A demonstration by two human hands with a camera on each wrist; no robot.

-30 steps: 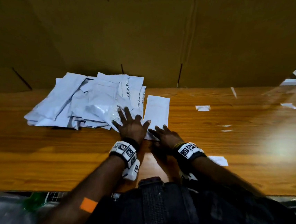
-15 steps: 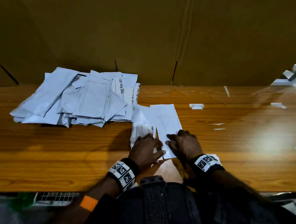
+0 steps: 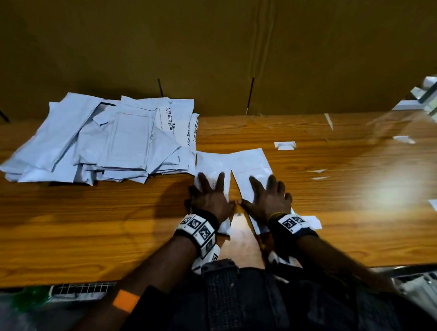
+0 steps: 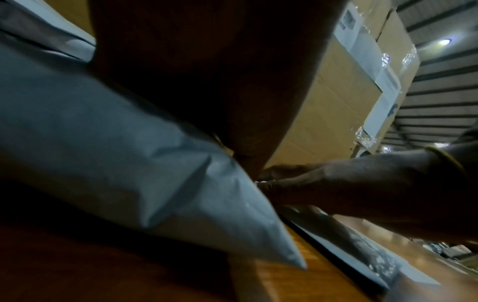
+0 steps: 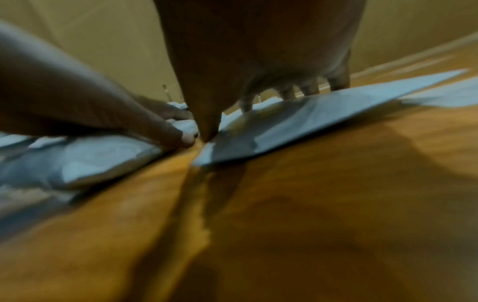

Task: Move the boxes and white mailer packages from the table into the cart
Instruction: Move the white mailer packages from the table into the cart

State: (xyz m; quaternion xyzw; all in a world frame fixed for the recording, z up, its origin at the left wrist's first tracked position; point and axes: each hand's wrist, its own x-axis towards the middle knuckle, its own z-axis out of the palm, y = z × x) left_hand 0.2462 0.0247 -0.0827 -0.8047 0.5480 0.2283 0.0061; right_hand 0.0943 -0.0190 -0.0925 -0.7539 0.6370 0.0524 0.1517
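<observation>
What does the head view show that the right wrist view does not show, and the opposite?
Only the head view: the pile of white mailers to the left, small paper scraps on the table and the cardboard wall in full.
Only the right wrist view: from low down, the right fingertips pressing on the flat mailer, and the puffy side of the left mailer.
Both: the left hand and right hand, open, each flat on its own mailer on the wooden table, thumbs nearly meeting.
</observation>
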